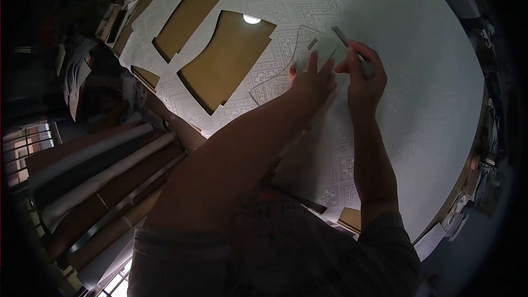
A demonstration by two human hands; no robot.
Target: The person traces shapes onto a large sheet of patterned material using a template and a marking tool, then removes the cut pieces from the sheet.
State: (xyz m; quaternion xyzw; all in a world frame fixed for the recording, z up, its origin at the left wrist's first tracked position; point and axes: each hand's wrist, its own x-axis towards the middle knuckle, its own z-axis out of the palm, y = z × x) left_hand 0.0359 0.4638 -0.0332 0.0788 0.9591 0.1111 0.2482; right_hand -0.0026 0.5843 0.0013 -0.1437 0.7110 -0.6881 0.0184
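Note:
My left hand (313,80) lies on a pale sheet (429,88) with a woven-looking geometric pattern, its fingers spread and pressed down. Beside it, my right hand (364,80) is closed round a slim grey metal tool (341,36). The tool slants up and left, its tip at or just above the sheet; its exact kind cannot be told. Around my left fingers runs a thin outline (297,47) of a panel shape, with a small dark slot (312,44) inside it. Left of my hands, a large brown panel-shaped area (228,58) shows like a cut-out in the sheet.
Another brown cut-out shape (190,19) lies farther left, with a bright half-round spot (252,20) near the larger one. Rolls of material (104,170) are stacked at lower left. Papers (454,223) hang at the right table edge. A dark strip (308,203) lies near my body.

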